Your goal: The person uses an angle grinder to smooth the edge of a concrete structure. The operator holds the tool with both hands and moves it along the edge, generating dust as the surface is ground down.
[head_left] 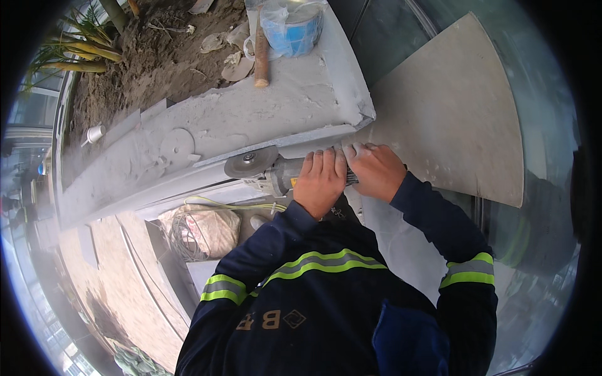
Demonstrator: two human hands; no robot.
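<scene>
Both hands are wrapped round an angle grinder held level in front of my body. My left hand grips its body near the head, and my right hand closes on the rear end. The grinder's flat cutting disc points left, beside the front edge of a dusty grey stone ledge. Whether the disc touches the edge I cannot tell. Pale dust hangs over the ledge's left part. A loose round disc lies on the ledge top, with small broken pieces near it.
On the ledge stand a blue-and-white bucket and a wooden handle. Behind lies a soil bed with plants. A large stone slab leans at the right. Below the ledge sit a whitish sack with coiled wire and a yellow-green cord.
</scene>
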